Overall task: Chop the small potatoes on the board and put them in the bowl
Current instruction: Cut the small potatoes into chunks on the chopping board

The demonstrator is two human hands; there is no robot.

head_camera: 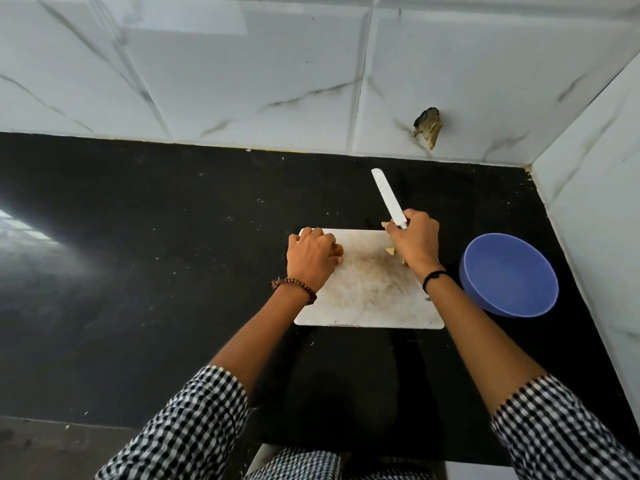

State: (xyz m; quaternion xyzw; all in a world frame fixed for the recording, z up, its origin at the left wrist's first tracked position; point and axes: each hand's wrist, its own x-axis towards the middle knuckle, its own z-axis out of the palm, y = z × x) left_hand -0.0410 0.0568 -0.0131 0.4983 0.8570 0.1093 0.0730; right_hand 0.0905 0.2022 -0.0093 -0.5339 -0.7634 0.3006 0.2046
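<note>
No text, label, brand or number could be read, neither on the board (367, 299) nor on the bowl (509, 275).

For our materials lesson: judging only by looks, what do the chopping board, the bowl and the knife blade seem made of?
Chopping board: probably plastic; flat, white, matt, brownish stains in its middle. Bowl: likely plastic; even lavender-blue colour, smooth, soft sheen. Knife blade: white, not mirror-like, so perhaps ceramic or coated steel; unclear which.
</note>
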